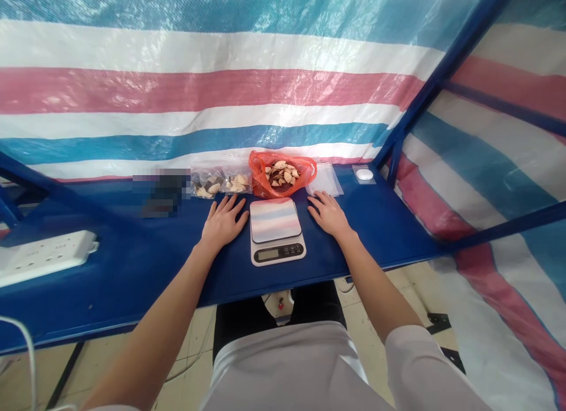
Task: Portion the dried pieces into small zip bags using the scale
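A small white digital scale (276, 230) with a shiny platform sits on the blue table (132, 263). My left hand (223, 222) lies flat and open on the table just left of the scale. My right hand (328, 213) lies flat and open just right of it. Neither hand holds anything. Behind the scale an open orange plastic bag (281, 174) holds pale dried slices. To its left lie clear small bags (221, 182) filled with similar slices. Empty clear bags (325, 179) lie behind my right hand.
A white power strip (44, 256) rests at the table's left end. A small round white object (364, 174) sits at the back right corner. A striped tarp (221, 81) walls the back and right side, with blue metal frame bars (446, 63).
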A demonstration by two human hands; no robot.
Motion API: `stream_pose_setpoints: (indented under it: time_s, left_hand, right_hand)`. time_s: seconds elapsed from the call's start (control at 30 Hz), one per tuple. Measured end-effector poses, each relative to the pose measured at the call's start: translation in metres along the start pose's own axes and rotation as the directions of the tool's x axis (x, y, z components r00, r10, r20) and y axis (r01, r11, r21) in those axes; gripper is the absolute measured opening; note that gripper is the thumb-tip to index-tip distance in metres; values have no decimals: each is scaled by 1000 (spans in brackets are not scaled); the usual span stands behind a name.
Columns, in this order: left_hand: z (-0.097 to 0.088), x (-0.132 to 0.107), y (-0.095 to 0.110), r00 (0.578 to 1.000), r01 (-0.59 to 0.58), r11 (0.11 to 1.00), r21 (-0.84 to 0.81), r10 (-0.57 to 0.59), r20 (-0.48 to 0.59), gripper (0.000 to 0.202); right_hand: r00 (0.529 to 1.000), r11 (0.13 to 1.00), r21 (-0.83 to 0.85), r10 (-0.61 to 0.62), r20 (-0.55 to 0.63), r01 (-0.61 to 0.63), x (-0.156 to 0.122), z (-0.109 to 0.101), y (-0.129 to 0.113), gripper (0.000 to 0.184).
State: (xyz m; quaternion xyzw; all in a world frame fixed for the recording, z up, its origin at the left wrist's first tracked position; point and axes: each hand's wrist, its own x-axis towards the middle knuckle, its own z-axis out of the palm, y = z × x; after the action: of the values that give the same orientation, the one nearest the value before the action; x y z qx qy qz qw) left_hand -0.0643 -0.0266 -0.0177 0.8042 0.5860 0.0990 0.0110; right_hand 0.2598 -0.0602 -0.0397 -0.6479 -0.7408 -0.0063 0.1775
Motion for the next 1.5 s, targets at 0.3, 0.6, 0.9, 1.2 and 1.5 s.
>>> stream_pose_setpoints:
  time_s: [0.3,0.6,0.9,1.2,1.5]
  left_hand:
    - [3,0,-1,999,1,1000,-29,-3,-36,56]
    - [6,2,-4,996,-26,999,-47,22,-84,54]
    - [2,-2,-10,954,-113,979,-170,59,-295,44]
    - [-56,-8,-58,836,-221,927,-304,20,-548,38]
    - [-64,8,-156,849,84,771,-631,-386,-360,38]
  right_hand:
    - [1000,1000,-6,4,12,-4,0,-2,-2,44]
    - [1000,1000,-2,-3,-3,3,0,-1,0,43]
    - [981,995,97,-20,-195,40,-2,-12,-6,33]
    - [943,861,458,-71,-325,222,32,-37,-115,27]
    - [939,703,655,-342,-33,279,102,-8,-262,33]
